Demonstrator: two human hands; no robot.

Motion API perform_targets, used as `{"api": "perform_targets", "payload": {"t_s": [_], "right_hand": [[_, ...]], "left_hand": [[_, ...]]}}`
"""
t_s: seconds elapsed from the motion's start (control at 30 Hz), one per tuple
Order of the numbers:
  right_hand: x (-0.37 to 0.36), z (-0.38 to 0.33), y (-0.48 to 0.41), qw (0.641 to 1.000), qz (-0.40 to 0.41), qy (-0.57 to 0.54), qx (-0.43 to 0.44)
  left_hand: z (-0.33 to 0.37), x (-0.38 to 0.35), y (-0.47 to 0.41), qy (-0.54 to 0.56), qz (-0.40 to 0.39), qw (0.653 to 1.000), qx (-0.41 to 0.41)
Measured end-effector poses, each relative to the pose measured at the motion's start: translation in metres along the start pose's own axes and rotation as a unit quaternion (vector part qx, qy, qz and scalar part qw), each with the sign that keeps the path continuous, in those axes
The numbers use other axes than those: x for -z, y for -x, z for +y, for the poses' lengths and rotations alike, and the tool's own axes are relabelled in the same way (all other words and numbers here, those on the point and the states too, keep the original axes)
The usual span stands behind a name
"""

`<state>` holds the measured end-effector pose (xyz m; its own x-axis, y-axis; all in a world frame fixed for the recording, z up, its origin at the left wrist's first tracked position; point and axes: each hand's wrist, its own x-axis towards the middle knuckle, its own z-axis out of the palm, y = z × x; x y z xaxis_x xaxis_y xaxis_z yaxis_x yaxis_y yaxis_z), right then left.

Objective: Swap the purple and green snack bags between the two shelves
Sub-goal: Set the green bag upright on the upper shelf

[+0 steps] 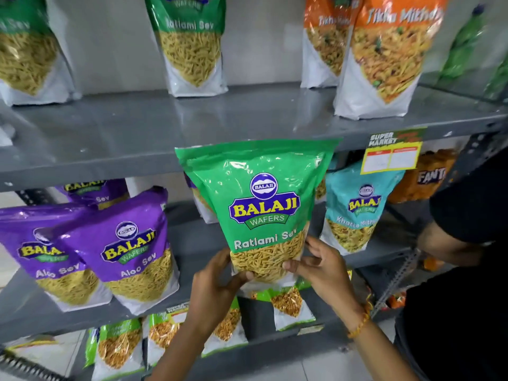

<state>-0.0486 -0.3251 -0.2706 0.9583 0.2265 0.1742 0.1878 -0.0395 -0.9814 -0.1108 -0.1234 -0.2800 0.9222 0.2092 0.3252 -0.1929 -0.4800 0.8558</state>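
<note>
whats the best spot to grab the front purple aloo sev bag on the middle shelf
Probably the purple bag by its two side edges low down, from the front, the way the left hand and right hand hold the green bag. It stands upright facing out, leaning on a second purple bag to its left, so start at the free right edge; the full lower half looks firmer than the crinkly top.

We hold the green Ratlami Sev bag [258, 204] upright at the middle shelf's [192, 240] front edge, left hand [217, 281] and right hand [321, 268] gripping its base; purple Aloo Sev bags [121, 243] stand left, apparently three.
</note>
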Motion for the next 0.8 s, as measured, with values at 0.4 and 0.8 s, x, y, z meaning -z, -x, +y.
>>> {"api": "perform_targets", "payload": {"t_s": [0.4, 0.8], "right_hand": [[-0.010, -0.178, -0.038, 0.981, -0.046, -0.045, 0.181], [-0.077, -0.226, -0.154, 0.972, -0.007, 0.002, 0.235]], "left_hand": [[0.133, 0.094, -0.046, 0.091, 0.124, 0.973, -0.171], [0.148, 0.163, -0.165, 0.012, 0.094, 0.982, -0.164]]}}
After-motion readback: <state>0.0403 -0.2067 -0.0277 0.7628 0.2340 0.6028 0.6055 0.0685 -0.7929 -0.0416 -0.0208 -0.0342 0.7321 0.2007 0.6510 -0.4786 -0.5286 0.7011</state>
